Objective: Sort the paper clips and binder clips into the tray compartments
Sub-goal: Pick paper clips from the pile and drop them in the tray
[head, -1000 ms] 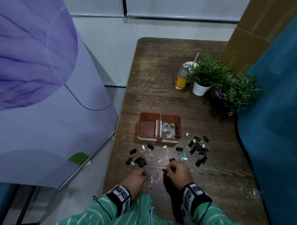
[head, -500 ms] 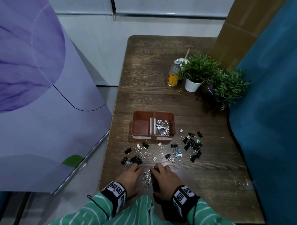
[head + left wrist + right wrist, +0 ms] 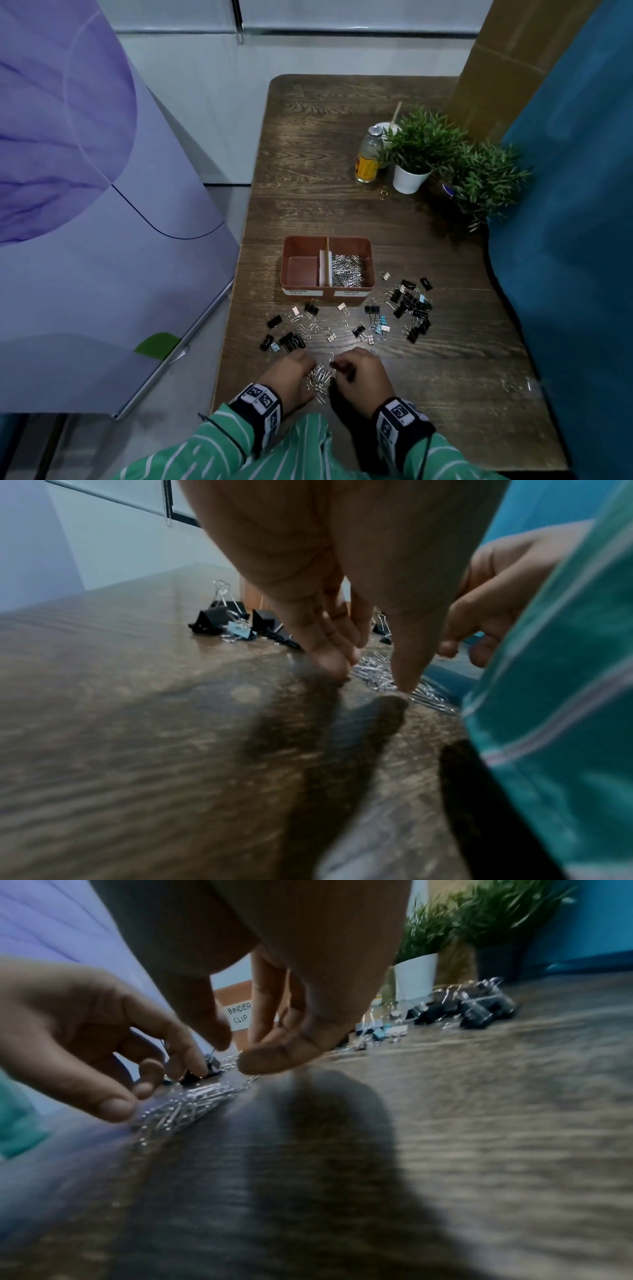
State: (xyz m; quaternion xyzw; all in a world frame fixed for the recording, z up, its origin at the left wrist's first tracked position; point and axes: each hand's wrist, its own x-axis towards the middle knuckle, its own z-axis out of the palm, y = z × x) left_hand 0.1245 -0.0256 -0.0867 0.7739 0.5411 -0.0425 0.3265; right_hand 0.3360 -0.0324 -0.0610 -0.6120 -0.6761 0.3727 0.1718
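A small heap of thin silver wire paper clips (image 3: 318,378) lies on the dark wood-grain bench (image 3: 445,394), on the near side of the terracotta two-compartment plastic tray (image 3: 291,253), between the two hands. The left hand (image 3: 291,378) has its fingers (image 3: 329,658) together, tips down on the bench at the heap's edge, apparently raking rather than gripping. The right hand (image 3: 363,377) is curled beside the heap; whether its fingers (image 3: 270,1058) pinch a clip I cannot tell.

Such clips look light, springy and slippery, and they snag on each other, so pinching a bunch from the sides should work better than picking singles. The black folding binder clips (image 3: 411,308), scattered in front and to the right of the tray, are stiffer and chunkier; take them by the body or wire handles.

The tray's front labels read "BINDER CLIP" (image 3: 240,1016) on the empty left compartment and "PAPER CLIP" (image 3: 351,293) on the right, which holds paper clips.
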